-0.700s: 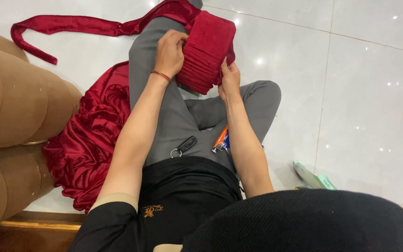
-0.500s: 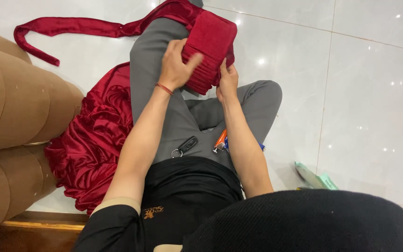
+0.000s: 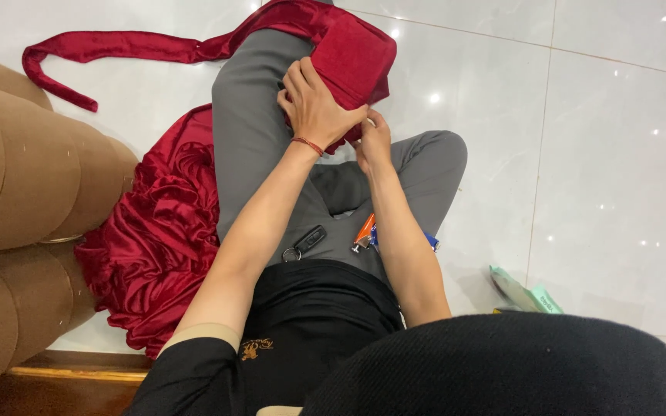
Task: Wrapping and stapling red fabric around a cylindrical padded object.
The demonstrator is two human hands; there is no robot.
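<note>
A dark red pleated cloth (image 3: 352, 54) is bunched over my raised knee in grey trousers (image 3: 248, 131). My left hand (image 3: 314, 104), with a red thread band at the wrist, lies flat over the near edge of the bunch and presses it against my leg. My right hand (image 3: 373, 139) pinches the same edge just below and to the right, partly hidden behind the left hand. The rest of the red cloth (image 3: 156, 239) spreads in folds on the floor to my left, and a long strip (image 3: 109, 50) of it trails away across the tiles.
A tan padded sofa (image 3: 17, 200) stands at the left. On my lap lie a black car key (image 3: 306, 240) and an orange-and-blue small object (image 3: 368, 231). A green packet (image 3: 526, 291) rests on the white tiled floor (image 3: 595, 154) at my right.
My left hand has slid down from the top of the bunched cloth to its near edge. My right hand has moved in beside it. The pleats are now pressed flatter.
</note>
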